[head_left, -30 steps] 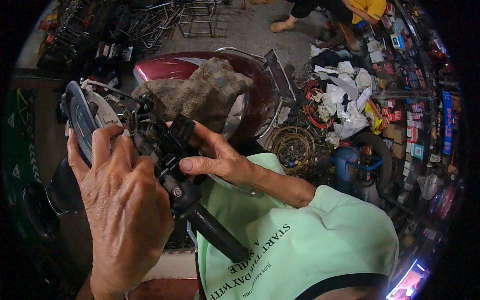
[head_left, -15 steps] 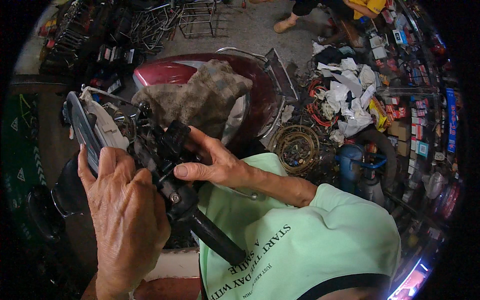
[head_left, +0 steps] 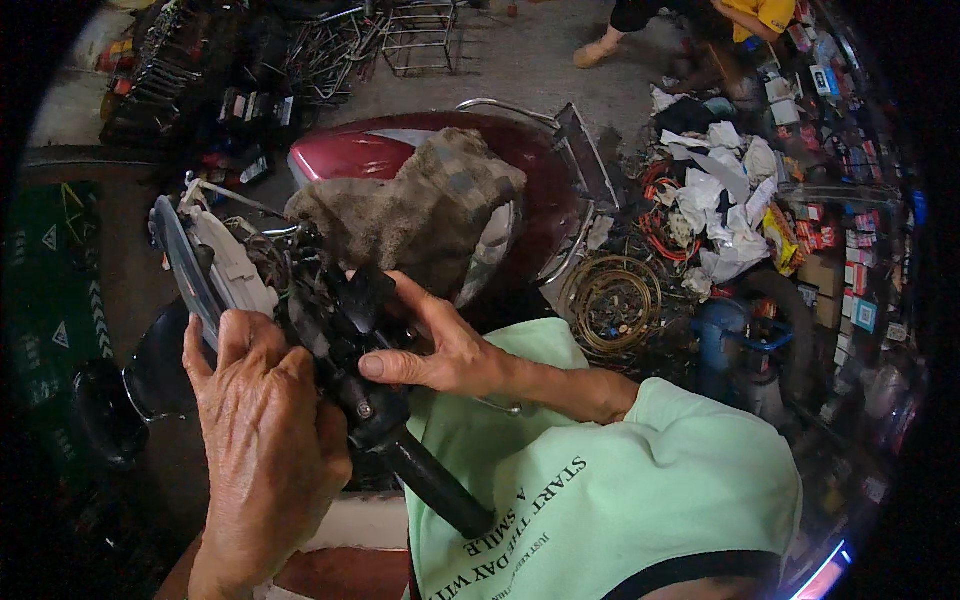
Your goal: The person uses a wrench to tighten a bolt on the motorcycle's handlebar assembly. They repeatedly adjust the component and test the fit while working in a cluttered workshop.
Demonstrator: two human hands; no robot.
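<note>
A motorcycle's black handlebar with a rubber grip [head_left: 440,485] slants toward my green shirt. My right hand [head_left: 440,350] reaches in from the right and closes around the black switch housing [head_left: 368,300] on the bar; its thumb lies along the near side. My left hand [head_left: 265,420] is bent beside the pale plastic housing [head_left: 235,265] with its dark clear cover [head_left: 180,260]. Its index finger points up along the cover's lower edge and the other fingers curl; whatever they pinch is hidden. Dark wiring and brackets crowd between the hands.
A brown cloth [head_left: 420,210] drapes over the red bodywork [head_left: 360,155] beyond. Coiled cable [head_left: 610,305], white rags [head_left: 730,190] and a blue machine [head_left: 725,330] stand at right, by small boxes. Metal racks [head_left: 418,38] and tools lie far left; another person's foot [head_left: 597,48] shows at top.
The whole scene sits slightly farther right and lower in the picture, as the camera has shifted. Both hands keep nearly the same places on the motorcycle.
</note>
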